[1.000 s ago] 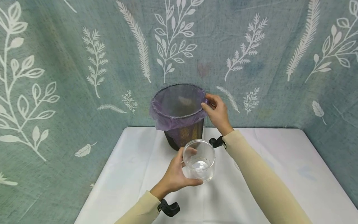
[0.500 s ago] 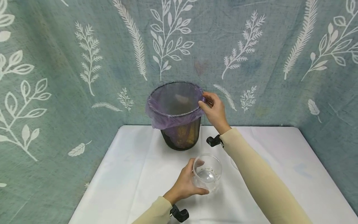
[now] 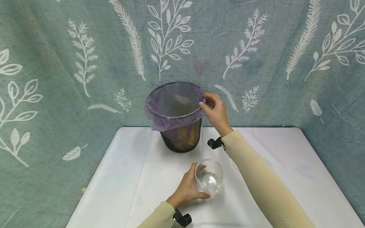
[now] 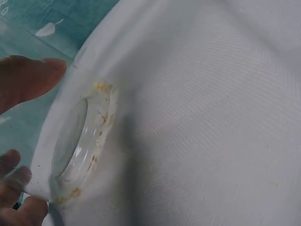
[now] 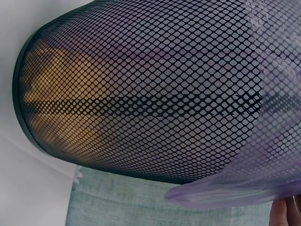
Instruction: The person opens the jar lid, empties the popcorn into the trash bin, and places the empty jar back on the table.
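In the head view my left hand [image 3: 188, 188] grips a clear, round jar [image 3: 209, 180] from its left side, thumb in front and fingers behind. Small yellowish-brown bits cling around the jar's base [image 4: 96, 146] in the left wrist view. The jar is low over the table; whether it touches the cloth I cannot tell. Farther back, a black mesh wastebasket [image 3: 182, 137] stands upright with a purple bin liner [image 3: 171, 123] folded over its rim. My right hand [image 3: 216, 110] holds that rim at its right side, thumb outside the front and fingers partly hidden.
Yellow-orange contents [image 5: 70, 99] show through the mesh low in the wastebasket. A white cloth covers the table [image 3: 128, 177]. Partly behind the right sleeve [image 3: 259, 174] lies a faint clear round edge [image 3: 235, 166]. A leaf-patterned green curtain [image 3: 205, 38] hangs right behind the wastebasket.
The left hand has lowered the jar away from the wastebasket toward the table. My right hand stays on the rim. The head view has shifted slightly.
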The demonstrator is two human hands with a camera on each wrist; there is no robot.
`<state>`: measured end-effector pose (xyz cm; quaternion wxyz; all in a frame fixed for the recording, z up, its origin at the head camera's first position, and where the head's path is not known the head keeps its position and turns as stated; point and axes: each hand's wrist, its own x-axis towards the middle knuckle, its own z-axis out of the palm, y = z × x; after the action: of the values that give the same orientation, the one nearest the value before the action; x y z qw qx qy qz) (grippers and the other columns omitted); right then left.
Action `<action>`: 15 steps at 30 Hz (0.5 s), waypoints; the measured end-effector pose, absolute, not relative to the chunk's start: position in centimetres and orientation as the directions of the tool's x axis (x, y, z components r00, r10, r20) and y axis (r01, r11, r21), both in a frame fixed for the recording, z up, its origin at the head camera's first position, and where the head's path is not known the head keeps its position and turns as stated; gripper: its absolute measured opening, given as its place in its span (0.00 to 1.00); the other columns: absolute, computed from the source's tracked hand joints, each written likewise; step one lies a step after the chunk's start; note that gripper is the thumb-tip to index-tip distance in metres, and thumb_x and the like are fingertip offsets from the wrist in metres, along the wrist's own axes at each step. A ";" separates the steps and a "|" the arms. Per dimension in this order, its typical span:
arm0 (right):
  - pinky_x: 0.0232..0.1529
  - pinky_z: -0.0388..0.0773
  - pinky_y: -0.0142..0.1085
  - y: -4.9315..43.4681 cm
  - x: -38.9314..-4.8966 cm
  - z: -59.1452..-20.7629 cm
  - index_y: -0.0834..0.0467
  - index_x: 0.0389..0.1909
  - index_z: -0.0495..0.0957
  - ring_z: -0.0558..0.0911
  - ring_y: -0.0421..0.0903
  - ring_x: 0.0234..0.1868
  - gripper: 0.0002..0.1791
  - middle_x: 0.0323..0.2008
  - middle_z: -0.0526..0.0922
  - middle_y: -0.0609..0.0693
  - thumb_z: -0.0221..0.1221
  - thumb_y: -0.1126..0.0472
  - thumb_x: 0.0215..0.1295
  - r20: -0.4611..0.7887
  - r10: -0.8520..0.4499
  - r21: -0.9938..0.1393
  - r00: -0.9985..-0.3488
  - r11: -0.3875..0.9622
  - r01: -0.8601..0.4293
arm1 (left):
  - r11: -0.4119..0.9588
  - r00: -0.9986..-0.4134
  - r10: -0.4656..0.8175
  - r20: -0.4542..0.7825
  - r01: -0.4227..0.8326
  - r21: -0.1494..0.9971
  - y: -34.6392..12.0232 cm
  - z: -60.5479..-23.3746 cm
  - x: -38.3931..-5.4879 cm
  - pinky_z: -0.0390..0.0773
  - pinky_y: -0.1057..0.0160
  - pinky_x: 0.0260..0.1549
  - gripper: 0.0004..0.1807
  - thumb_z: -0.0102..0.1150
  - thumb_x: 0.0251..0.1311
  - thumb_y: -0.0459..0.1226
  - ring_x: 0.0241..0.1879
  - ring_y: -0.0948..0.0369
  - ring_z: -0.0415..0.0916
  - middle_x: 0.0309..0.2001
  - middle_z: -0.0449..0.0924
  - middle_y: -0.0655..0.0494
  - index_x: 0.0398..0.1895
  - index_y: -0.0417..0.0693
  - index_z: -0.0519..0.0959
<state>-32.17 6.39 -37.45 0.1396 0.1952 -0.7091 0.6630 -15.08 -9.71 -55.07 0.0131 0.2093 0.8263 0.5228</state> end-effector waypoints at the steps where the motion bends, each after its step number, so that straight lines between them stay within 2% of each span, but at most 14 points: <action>1: 0.73 0.69 0.40 6.4 -32.2 -37.4 0.72 0.66 0.73 0.73 0.58 0.71 0.24 0.69 0.72 0.63 0.63 0.64 0.75 0.458 -0.090 -0.885 -0.884 0.044 -0.463 | 0.365 -0.911 0.360 0.200 0.335 0.869 -9.7 -55.2 -15.1 0.72 0.45 0.68 0.58 0.90 0.28 0.34 0.67 0.48 0.75 0.66 0.78 0.45 0.70 0.44 0.67; 8: 0.72 0.70 0.37 6.2 -32.3 -37.5 0.72 0.65 0.74 0.74 0.57 0.70 0.23 0.69 0.73 0.62 0.63 0.65 0.75 0.465 -0.089 -0.882 -0.881 0.042 -0.470 | 0.341 -0.915 0.347 0.206 0.328 0.881 -9.8 -55.8 -14.9 0.71 0.46 0.70 0.58 0.89 0.29 0.35 0.67 0.48 0.74 0.67 0.77 0.49 0.70 0.46 0.67; 15: 0.74 0.68 0.40 6.6 -32.3 -37.8 0.72 0.66 0.73 0.72 0.58 0.72 0.24 0.70 0.71 0.63 0.62 0.64 0.76 0.466 -0.101 -0.882 -0.879 0.027 -0.471 | 0.332 -0.922 0.343 0.180 0.298 0.895 -9.4 -56.1 -14.9 0.67 0.45 0.72 0.59 0.89 0.30 0.36 0.69 0.50 0.73 0.68 0.76 0.51 0.72 0.46 0.66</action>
<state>-32.33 6.62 -37.84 0.1387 0.2031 -0.7032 0.6671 -14.90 -9.42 -56.11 0.0206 0.1962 0.8157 0.5438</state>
